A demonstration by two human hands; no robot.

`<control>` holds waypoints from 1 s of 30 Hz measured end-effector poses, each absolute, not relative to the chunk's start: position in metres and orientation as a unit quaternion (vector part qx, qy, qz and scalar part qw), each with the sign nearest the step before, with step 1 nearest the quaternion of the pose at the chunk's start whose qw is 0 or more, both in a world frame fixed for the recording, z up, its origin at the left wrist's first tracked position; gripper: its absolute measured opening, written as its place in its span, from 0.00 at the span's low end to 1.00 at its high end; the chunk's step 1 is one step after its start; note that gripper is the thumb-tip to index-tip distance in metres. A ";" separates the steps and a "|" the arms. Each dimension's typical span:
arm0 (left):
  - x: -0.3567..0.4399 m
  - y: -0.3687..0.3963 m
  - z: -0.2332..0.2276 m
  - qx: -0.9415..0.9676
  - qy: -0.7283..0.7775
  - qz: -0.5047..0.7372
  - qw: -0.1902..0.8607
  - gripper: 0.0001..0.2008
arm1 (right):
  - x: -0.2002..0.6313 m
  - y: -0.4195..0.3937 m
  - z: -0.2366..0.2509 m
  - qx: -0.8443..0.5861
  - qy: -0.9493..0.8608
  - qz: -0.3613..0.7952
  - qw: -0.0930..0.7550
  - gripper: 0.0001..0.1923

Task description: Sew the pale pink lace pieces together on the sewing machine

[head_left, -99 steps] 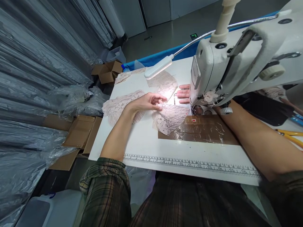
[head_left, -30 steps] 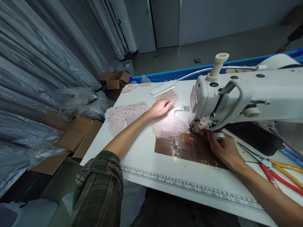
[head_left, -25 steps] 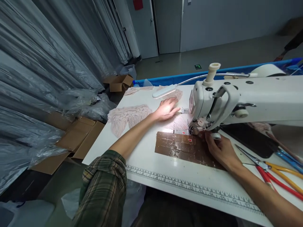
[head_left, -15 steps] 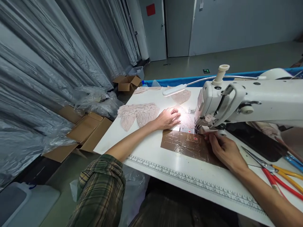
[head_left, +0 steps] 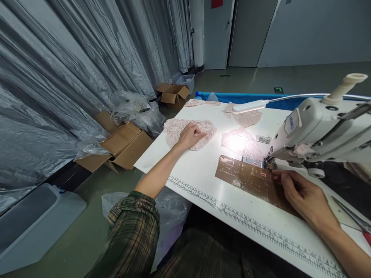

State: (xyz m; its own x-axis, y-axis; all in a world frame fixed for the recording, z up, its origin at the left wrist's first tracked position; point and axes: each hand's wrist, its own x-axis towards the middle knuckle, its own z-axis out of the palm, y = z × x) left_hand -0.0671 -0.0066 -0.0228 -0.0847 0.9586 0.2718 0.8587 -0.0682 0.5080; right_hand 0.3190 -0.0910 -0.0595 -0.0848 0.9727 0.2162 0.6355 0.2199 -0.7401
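On the white sewing table [head_left: 203,170], the person's left hand [head_left: 189,136] rests on a pile of pale pink lace pieces [head_left: 177,129] near the far left edge, fingers curled down onto the top piece; whether they pinch the lace cannot be told. The right hand [head_left: 304,195] lies on a brown taped patch [head_left: 246,179] on the table top, just in front of the needle area of the sewing machine [head_left: 319,131]. Its fingers are loosely bent, fingertips pointing toward the presser foot, and nothing is seen held in it.

A second lace piece [head_left: 240,142] lies flat between the two hands, brightly lit, its near corner touching the brown patch and the machine's plate. A third lace piece [head_left: 245,117] sits farther back under the head of a gooseneck lamp [head_left: 249,106]. More lace [head_left: 199,102] lies at the table's far edge.

A printed ruler strip [head_left: 246,226] runs along the near edge of the table. Scissors [head_left: 352,218] lie at the right edge, partly out of view. On the floor to the left stand open cardboard boxes [head_left: 121,144], clear plastic bags [head_left: 136,112] and a white plastic container [head_left: 37,224]. Grey plastic-wrapped rolls [head_left: 58,69] line the left side. The person wears a plaid sleeve [head_left: 130,231].
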 end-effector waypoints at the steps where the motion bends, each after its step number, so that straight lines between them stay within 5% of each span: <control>1: -0.068 -0.006 -0.023 0.673 0.674 0.291 0.090 0.12 | 0.318 -0.091 -0.059 -0.593 -0.684 0.248 0.345 0.16; 12: -0.047 -0.026 -0.011 0.689 0.592 0.403 0.108 0.10 | 0.306 -0.095 -0.043 -0.582 -0.704 0.211 0.349 0.18; 16: -0.003 -0.054 -0.004 0.707 0.503 0.424 0.261 0.17 | 0.303 -0.098 -0.038 -0.506 -0.754 0.223 0.354 0.16; 21: 0.054 -0.105 0.002 0.549 0.366 0.415 0.626 0.18 | 0.299 -0.105 -0.034 -0.386 -0.826 0.269 0.311 0.26; 23: 0.063 -0.114 0.003 0.491 0.370 0.439 0.656 0.18 | 0.294 -0.110 -0.028 -0.354 -0.831 0.311 0.294 0.14; 30: 0.055 -0.106 0.010 0.389 0.368 0.400 0.744 0.34 | 0.272 -0.137 0.000 -0.303 -0.737 0.568 0.206 0.20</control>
